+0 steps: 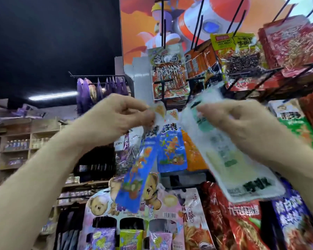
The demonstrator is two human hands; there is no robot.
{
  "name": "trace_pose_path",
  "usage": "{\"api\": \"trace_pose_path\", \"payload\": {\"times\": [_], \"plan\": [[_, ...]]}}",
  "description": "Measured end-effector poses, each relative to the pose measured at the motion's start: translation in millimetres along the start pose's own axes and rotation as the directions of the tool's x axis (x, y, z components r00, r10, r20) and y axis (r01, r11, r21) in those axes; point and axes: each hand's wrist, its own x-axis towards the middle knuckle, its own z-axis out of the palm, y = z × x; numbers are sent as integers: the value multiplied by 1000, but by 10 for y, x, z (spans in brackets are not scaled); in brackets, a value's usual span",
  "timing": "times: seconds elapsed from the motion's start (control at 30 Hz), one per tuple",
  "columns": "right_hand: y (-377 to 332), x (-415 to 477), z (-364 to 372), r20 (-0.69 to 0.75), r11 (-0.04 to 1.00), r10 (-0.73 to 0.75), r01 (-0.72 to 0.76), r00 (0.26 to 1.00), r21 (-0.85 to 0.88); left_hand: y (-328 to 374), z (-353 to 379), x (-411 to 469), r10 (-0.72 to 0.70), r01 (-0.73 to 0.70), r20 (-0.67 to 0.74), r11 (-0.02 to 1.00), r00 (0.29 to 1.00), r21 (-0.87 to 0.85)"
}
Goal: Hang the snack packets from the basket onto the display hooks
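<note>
Far left: store shelves (16, 141) and a rail of purple packets (90, 91), well apart from the work. Centre left: the left hand (116, 116) is raised, its fingers pinching the top edge of a blue packet (134, 179) that dangles aslant. A second blue packet (172, 150) sits just beside it; whether it is held or already hooked cannot be told. Above: black display hooks (164, 33), one bearing a red-and-white packet (168, 74). Centre right: the right hand (242, 123), fingers clasped on the upper part of a white-and-green packet (242, 168). The basket is out of view. Probable hazards: with both hands loaded, a hang-hole may miss the hook tip. A light pinch on slick film may let a packet slip and fall.
</note>
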Motion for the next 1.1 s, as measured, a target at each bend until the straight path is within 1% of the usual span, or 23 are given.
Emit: {"api": "trace_pose_path", "payload": {"times": [0.03, 0.07, 0.1, 0.13, 0.17, 0.2, 0.27, 0.33, 0.47, 0.53, 0.6, 0.67, 0.73, 0.83, 0.93, 1.03, 1.1], "plan": [[-7, 37, 91, 67, 1000, 24, -25, 997, 6, -20, 87, 70, 8, -8, 7, 998, 1000, 62], [26, 69, 206, 103, 998, 66, -68, 993, 16, -70, 156, 146, 12, -11, -11, 995, 1000, 94], [114, 114, 290, 131, 995, 87, -91, 988, 30, -118, 199, 222, -7, 10, -44, 997, 999, 76], [185, 152, 366, 139, 992, 98, -108, 985, 63, -156, 245, 295, -34, 37, -94, 999, 995, 23], [239, 185, 420, 117, 988, 113, -124, 987, 94, -185, 286, 351, -54, 53, -148, 999, 988, -10], [248, 220, 451, 68, 980, 159, -166, 985, 113, -191, 342, 398, -65, 59, -195, 998, 979, -34], [291, 290, 471, -16, 946, 263, -254, 965, 202, -215, 413, 494, -105, 81, -297, 992, 949, -94], [290, 357, 495, -52, 915, 335, -312, 941, 258, -222, 445, 563, -132, 80, -384, 986, 914, -148], [260, 485, 565, -77, 902, 347, -311, 935, 300, -267, 469, 609, -126, 50, -486, 985, 865, -166], [259, 534, 595, -79, 895, 356, -316, 931, 317, -294, 459, 605, -153, 50, -505, 976, 850, -211], [261, 556, 609, -97, 897, 367, -324, 925, 302, -290, 455, 606, -184, 70, -470, 966, 863, -250], [292, 550, 602, -89, 887, 381, -337, 920, 317, -264, 440, 635, -220, 119, -386, 956, 896, -269], [299, 521, 594, -72, 872, 392, -346, 917, 345, -241, 415, 669, -285, 184, -306, 930, 908, -319], [285, 501, 601, -62, 870, 398, -355, 915, 343, -216, 383, 690, -401, 268, -201, 836, 894, -478], [286, 527, 614, -70, 871, 410, -368, 909, 325, -160, 400, 687, -509, 331, -137, 717, 850, -613], [272, 537, 606, -71, 869, 416, -373, 907, 326, -93, 418, 706, -549, 348, -91, 640, 831, -685], [293, 538, 622, -73, 874, 421, -383, 904, 298, -117, 441, 696, -563, 368, -73, 628, 823, -686]]}}
